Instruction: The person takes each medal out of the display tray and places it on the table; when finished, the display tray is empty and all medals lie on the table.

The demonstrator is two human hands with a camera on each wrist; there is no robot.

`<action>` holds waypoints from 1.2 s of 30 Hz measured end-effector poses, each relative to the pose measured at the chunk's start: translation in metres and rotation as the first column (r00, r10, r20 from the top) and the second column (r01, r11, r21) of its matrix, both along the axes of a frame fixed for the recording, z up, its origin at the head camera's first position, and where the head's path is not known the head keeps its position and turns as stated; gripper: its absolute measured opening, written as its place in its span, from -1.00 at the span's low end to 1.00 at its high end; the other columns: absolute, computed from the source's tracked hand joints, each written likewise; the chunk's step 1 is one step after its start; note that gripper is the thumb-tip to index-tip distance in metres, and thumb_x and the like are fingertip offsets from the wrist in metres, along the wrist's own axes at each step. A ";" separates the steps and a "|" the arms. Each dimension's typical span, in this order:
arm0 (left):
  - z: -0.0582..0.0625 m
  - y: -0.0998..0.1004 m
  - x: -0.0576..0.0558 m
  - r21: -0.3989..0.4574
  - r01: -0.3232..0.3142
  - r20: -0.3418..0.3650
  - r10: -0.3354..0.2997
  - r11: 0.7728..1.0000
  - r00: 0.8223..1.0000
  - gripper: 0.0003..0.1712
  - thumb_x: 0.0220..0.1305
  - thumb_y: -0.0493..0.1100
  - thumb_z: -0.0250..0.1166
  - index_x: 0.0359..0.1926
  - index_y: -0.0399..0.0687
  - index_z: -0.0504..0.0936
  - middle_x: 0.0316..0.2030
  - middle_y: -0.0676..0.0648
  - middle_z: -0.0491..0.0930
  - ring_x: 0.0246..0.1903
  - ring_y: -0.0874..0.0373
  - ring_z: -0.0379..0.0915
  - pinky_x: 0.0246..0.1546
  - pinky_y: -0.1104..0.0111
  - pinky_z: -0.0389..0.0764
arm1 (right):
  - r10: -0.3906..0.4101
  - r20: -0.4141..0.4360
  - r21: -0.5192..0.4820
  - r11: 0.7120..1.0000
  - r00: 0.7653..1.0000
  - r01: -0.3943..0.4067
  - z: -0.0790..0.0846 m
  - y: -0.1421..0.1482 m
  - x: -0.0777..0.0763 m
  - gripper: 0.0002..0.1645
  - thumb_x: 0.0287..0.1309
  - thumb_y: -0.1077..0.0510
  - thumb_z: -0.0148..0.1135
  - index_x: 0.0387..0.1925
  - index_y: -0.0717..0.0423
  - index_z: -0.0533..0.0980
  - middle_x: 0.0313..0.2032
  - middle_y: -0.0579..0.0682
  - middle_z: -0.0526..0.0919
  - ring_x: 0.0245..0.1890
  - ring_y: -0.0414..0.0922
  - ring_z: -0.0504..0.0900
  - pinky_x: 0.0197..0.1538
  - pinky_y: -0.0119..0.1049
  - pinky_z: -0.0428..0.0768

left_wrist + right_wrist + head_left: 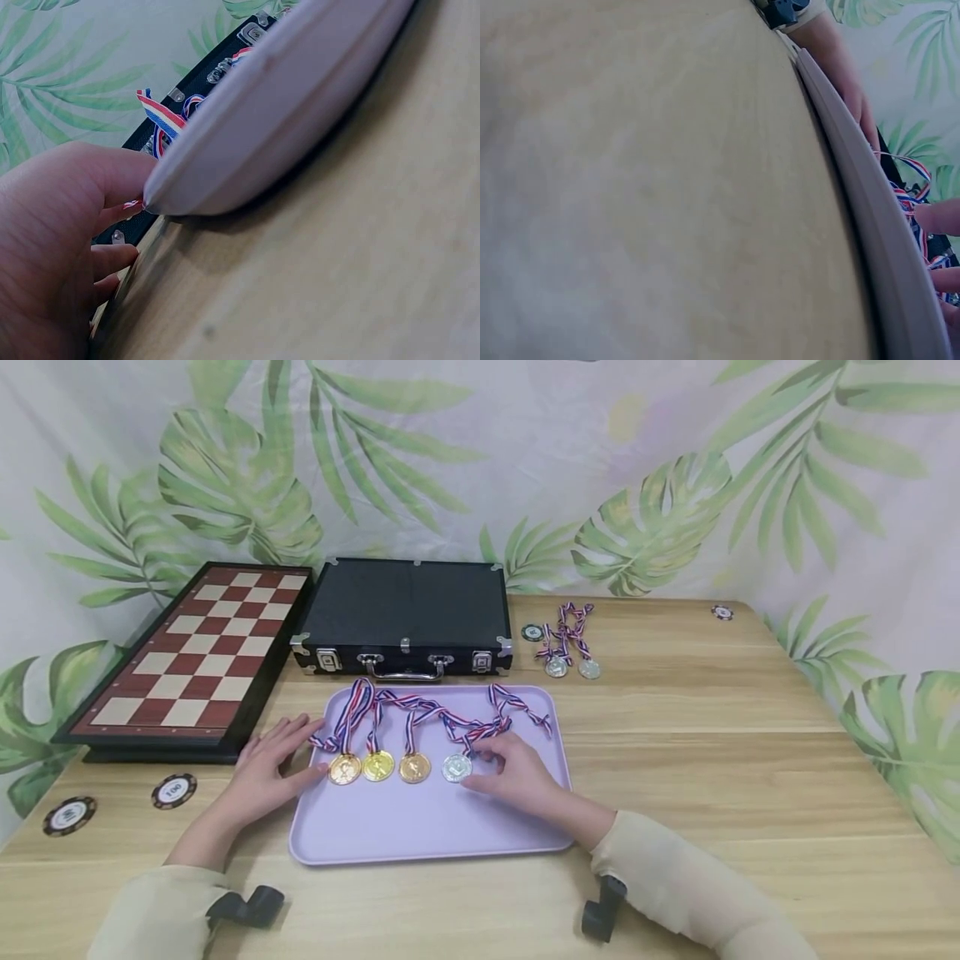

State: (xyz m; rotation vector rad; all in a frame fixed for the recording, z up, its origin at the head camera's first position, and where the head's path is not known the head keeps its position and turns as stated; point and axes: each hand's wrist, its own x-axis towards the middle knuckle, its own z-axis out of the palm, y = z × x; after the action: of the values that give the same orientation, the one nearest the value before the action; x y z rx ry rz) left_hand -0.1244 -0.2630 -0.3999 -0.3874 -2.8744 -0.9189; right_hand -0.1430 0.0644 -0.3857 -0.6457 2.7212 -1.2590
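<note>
On a lilac tray (360, 835), three gold-coloured medals, the leftmost medal (345, 768) among them, lie in a row with a silver medal (457, 767) to their right. Striped ribbons (420, 703) run from them toward the tray's far side. My left hand (273, 764) rests at the left rim, thumb over the edge near the leftmost medal, other fingers outside the tray and spread loosely. From the right, my right hand (517, 772) holds the silver medal's edge between bent forefinger and thumb. Its other fingers lie near that medal's ribbon, partly hidden.
A black case (408, 602) with metal latches stands behind the tray. The chessboard (202, 652) is at its left. Two silver medals (570, 668) with tangled ribbons lie at the back right. Poker chips, such as the chip (174, 790), are scattered on the wooden table (712, 777).
</note>
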 end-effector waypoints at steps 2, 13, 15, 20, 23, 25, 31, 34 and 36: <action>-0.001 -0.001 0.000 -0.001 0.000 0.000 0.000 1.000 1.000 -0.29 0.01 0.03 0.22 0.18 -0.15 0.26 0.18 -0.35 0.10 0.18 -0.27 -0.17 0.07 -0.13 -0.38 | -0.025 -0.017 0.037 0.999 1.000 0.025 -0.003 -0.004 0.000 -0.43 -0.32 0.04 0.41 -0.17 0.19 0.51 -0.41 -0.07 0.42 -0.43 -0.18 0.36 -0.36 -0.39 0.38; 0.001 0.001 0.000 0.009 0.004 0.001 -0.004 1.000 1.000 -0.30 0.01 0.01 0.22 0.17 -0.15 0.27 0.17 -0.35 0.11 0.18 -0.26 -0.16 0.07 -0.13 -0.36 | -0.127 -0.115 0.210 0.966 0.985 0.149 -0.007 -0.017 0.003 -0.49 -0.32 -0.10 0.37 -0.25 0.05 0.53 -0.47 -0.16 0.35 -0.42 -0.21 0.34 -0.34 -0.29 0.23; 0.001 0.001 0.000 0.011 0.004 0.001 -0.004 1.000 1.000 -0.30 0.00 0.00 0.22 0.17 -0.14 0.27 0.17 -0.35 0.11 0.18 -0.26 -0.16 0.06 -0.13 -0.35 | -0.122 -0.112 0.200 0.969 0.986 0.143 -0.006 -0.017 0.003 -0.49 -0.30 -0.04 0.36 -0.22 0.09 0.51 -0.45 -0.14 0.36 -0.40 -0.19 0.35 -0.33 -0.28 0.23; 0.000 0.001 0.000 0.008 0.004 0.000 -0.004 1.000 1.000 -0.30 0.00 0.00 0.23 0.18 -0.14 0.27 0.17 -0.35 0.11 0.18 -0.26 -0.16 0.07 -0.13 -0.36 | -0.079 -0.117 0.156 0.983 0.990 0.097 -0.008 -0.012 0.002 -0.43 -0.25 0.11 0.34 -0.09 0.17 0.44 -0.38 -0.09 0.42 -0.35 -0.16 0.40 -0.26 -0.25 0.30; 0.000 0.000 0.000 0.009 0.003 -0.002 -0.003 1.000 1.000 -0.29 0.00 0.00 0.23 0.18 -0.14 0.27 0.17 -0.35 0.11 0.18 -0.26 -0.16 0.07 -0.12 -0.36 | -0.031 -0.121 0.124 0.991 0.992 0.046 -0.007 -0.009 0.001 -0.42 -0.21 0.19 0.32 -0.04 0.20 0.39 -0.40 -0.08 0.48 -0.41 -0.18 0.43 -0.26 -0.28 0.38; 0.000 0.000 0.000 0.007 0.002 -0.003 -0.002 1.000 1.000 -0.29 0.00 0.00 0.23 0.18 -0.13 0.27 0.17 -0.34 0.11 0.18 -0.26 -0.16 0.07 -0.12 -0.36 | 0.003 -0.101 0.088 0.996 0.995 0.006 -0.006 -0.007 -0.001 -0.42 -0.18 0.23 0.30 -0.02 0.22 0.37 -0.45 -0.08 0.49 -0.49 -0.20 0.43 -0.33 -0.33 0.42; -0.001 0.000 0.001 0.011 0.005 -0.005 -0.005 1.000 1.000 -0.29 0.00 0.00 0.23 0.18 -0.14 0.26 0.18 -0.34 0.10 0.18 -0.26 -0.17 0.07 -0.12 -0.37 | 0.076 0.017 -0.066 0.995 0.997 -0.075 0.001 0.007 -0.005 -0.37 -0.15 0.31 0.27 0.05 0.20 0.31 -0.49 -0.08 0.46 -0.56 -0.25 0.42 -0.46 -0.43 0.47; -0.001 0.000 0.001 0.014 0.004 -0.006 -0.004 1.000 1.000 -0.29 0.00 0.00 0.23 0.18 -0.14 0.27 0.17 -0.35 0.11 0.18 -0.26 -0.16 0.07 -0.12 -0.37 | 0.084 0.092 -0.150 0.986 0.992 -0.069 0.009 0.015 -0.006 -0.41 -0.17 0.35 0.27 -0.02 0.16 0.29 -0.53 -0.05 0.47 -0.59 -0.21 0.44 -0.50 -0.39 0.49; 0.000 0.000 0.001 0.010 0.003 -0.006 -0.003 1.000 1.000 -0.29 0.00 0.00 0.23 0.18 -0.14 0.27 0.17 -0.35 0.11 0.18 -0.26 -0.16 0.07 -0.12 -0.37 | 0.077 0.144 -0.203 0.978 0.987 -0.047 0.014 0.020 -0.007 -0.46 -0.19 0.38 0.27 -0.11 0.17 0.27 -0.55 -0.02 0.46 -0.62 -0.19 0.43 -0.53 -0.38 0.48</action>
State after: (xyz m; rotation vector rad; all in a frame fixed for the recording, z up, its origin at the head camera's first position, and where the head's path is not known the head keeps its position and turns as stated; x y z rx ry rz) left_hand -0.1232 -0.2626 -0.4001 -0.3927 -2.8630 -0.9310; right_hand -0.1496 0.0840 -0.3714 -0.6192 2.4553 -1.5119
